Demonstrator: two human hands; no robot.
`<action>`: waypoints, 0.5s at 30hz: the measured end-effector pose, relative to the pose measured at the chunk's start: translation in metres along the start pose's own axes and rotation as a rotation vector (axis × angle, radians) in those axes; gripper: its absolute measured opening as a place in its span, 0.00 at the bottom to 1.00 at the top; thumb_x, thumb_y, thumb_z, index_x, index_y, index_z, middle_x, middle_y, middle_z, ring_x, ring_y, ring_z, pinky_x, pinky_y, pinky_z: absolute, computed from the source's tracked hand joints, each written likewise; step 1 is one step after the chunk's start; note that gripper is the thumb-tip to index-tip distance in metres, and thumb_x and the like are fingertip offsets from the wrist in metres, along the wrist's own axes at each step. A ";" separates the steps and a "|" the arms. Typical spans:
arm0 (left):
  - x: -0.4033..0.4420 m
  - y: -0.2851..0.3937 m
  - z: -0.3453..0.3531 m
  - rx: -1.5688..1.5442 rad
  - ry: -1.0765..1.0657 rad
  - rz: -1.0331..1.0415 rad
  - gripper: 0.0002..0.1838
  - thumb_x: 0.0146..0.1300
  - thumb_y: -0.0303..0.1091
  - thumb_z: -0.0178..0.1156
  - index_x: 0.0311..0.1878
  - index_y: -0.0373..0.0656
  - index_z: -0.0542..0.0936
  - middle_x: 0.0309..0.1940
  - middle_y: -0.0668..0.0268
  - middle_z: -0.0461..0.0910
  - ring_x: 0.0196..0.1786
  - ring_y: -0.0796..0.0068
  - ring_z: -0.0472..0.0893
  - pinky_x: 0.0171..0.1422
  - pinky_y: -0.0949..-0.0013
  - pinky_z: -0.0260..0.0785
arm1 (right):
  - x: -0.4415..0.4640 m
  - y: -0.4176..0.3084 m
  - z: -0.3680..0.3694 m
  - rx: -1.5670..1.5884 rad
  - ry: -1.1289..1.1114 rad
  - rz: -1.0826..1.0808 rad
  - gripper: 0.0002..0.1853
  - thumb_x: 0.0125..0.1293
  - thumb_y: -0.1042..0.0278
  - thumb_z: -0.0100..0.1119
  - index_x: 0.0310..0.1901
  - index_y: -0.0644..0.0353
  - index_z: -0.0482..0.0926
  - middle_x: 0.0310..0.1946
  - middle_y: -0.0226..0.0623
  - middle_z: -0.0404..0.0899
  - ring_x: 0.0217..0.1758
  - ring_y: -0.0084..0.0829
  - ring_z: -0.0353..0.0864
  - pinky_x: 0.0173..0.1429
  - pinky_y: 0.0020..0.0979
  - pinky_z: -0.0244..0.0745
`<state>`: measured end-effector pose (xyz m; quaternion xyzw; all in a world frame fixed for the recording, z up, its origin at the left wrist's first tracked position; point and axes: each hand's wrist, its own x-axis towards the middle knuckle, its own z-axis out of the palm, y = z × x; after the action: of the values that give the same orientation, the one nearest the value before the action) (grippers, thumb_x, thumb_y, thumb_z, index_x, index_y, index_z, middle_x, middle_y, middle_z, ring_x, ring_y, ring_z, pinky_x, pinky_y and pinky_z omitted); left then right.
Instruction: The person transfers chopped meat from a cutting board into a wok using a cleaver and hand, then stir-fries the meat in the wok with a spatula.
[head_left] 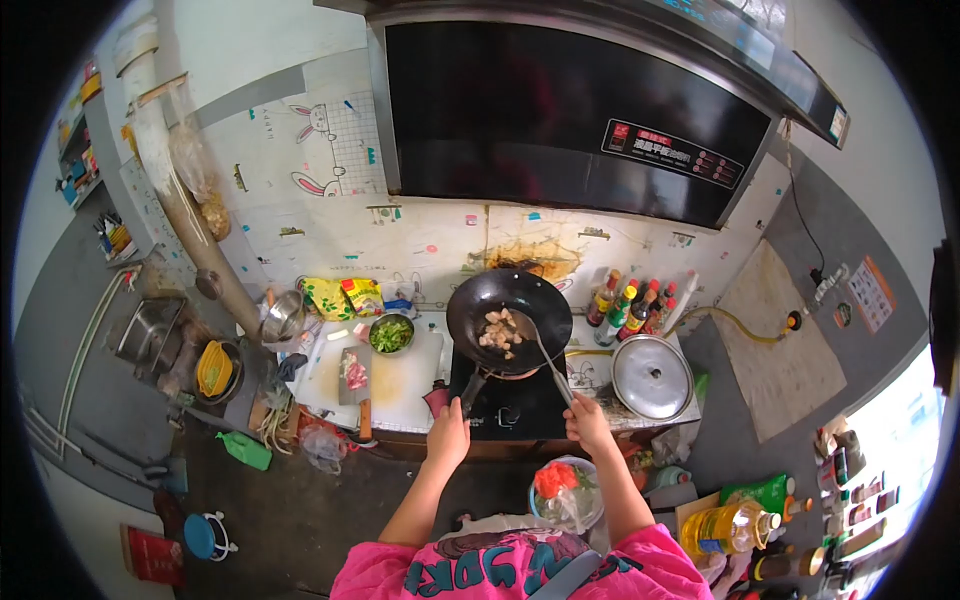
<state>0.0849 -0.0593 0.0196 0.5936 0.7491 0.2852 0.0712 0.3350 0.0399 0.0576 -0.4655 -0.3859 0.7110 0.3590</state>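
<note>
A dark wok (475, 318) sits tilted over the black gas stove (540, 410), with browned meat pieces (500, 333) inside. My left hand (449, 436) is closed round the wok's handle. In my right hand (587, 422) is the handle of a metal spatula (546, 355), whose head reaches into the wok beside the meat. Left of the stove, a cleaver (365, 415) lies on a cutting board (411, 374) with raw meat (354, 372) on its blade. A bowl of chopped greens (391, 334) stands at the board's back edge.
A large pot lid (651, 377) and sauce bottles (633, 312) are right of the stove. The range hood (570, 115) hangs above. A metal pot (284, 316) and yellow packets (345, 298) stand at the left back. Below the counter is a bagged bin (567, 497).
</note>
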 end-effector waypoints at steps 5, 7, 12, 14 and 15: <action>0.000 -0.002 0.002 -0.012 0.015 0.016 0.26 0.58 0.31 0.56 0.59 0.35 0.62 0.39 0.50 0.71 0.37 0.50 0.77 0.37 0.54 0.71 | 0.016 0.009 0.002 -0.048 0.022 -0.035 0.23 0.70 0.66 0.41 0.65 0.56 0.55 0.24 0.28 0.63 0.15 0.15 0.54 0.16 0.19 0.52; 0.000 -0.001 0.002 -0.016 0.021 0.013 0.26 0.58 0.31 0.56 0.59 0.35 0.62 0.39 0.50 0.71 0.37 0.50 0.77 0.37 0.54 0.71 | 0.018 0.009 0.003 -0.050 0.064 -0.061 0.23 0.70 0.66 0.41 0.65 0.56 0.55 0.24 0.28 0.63 0.15 0.15 0.55 0.16 0.19 0.52; 0.000 -0.002 0.004 -0.007 0.020 0.011 0.26 0.57 0.31 0.56 0.59 0.35 0.62 0.38 0.49 0.71 0.37 0.50 0.77 0.37 0.54 0.71 | 0.019 0.006 -0.002 -0.059 0.083 -0.071 0.24 0.69 0.67 0.40 0.66 0.56 0.54 0.23 0.27 0.63 0.15 0.16 0.55 0.15 0.20 0.52; 0.000 -0.001 0.002 -0.006 0.015 0.005 0.26 0.57 0.31 0.56 0.59 0.35 0.62 0.38 0.50 0.72 0.37 0.50 0.77 0.37 0.54 0.71 | 0.018 0.007 -0.003 -0.074 0.072 -0.057 0.24 0.69 0.67 0.40 0.66 0.56 0.54 0.23 0.27 0.62 0.15 0.15 0.55 0.15 0.20 0.52; 0.000 -0.001 0.002 -0.007 0.015 0.005 0.26 0.57 0.31 0.56 0.59 0.35 0.62 0.39 0.50 0.72 0.37 0.50 0.77 0.37 0.54 0.71 | 0.018 0.008 -0.002 -0.084 0.083 -0.054 0.24 0.69 0.67 0.40 0.66 0.56 0.54 0.23 0.27 0.62 0.15 0.15 0.55 0.15 0.19 0.52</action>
<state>0.0851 -0.0586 0.0178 0.5930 0.7473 0.2923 0.0670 0.3305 0.0523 0.0433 -0.4989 -0.4127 0.6642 0.3738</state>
